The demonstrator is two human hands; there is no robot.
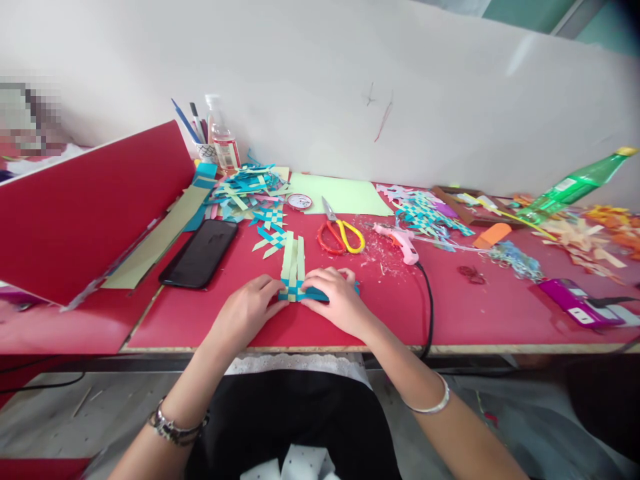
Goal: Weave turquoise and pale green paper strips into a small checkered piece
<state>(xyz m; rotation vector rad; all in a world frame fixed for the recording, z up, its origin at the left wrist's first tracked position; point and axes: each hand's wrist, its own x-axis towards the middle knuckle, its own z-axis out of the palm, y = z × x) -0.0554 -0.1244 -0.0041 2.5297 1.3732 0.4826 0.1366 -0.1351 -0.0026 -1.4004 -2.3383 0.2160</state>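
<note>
A small weave of blue and pale-green paper strips (291,289) lies low over the red table, its green ends pointing away from me and blue ends to the right. My left hand (253,301) pinches its left edge between thumb and fingers. On the right side, my right hand (336,299) has its thumb and fingers closed on the blue strips, partly covering them. Just beyond are finished-looking woven paper pieces (271,233) in the same colours. Scissors (340,233) with one red and one yellow handle rest behind my right hand.
A black phone (200,255) lies left, beside a leaning red board (95,213). A pink glue gun (399,243) with a black cord, a purple power strip (580,303) and a tilted green bottle (575,187) are right. Paper strips (250,187) pile up behind, near a clear bottle (223,140).
</note>
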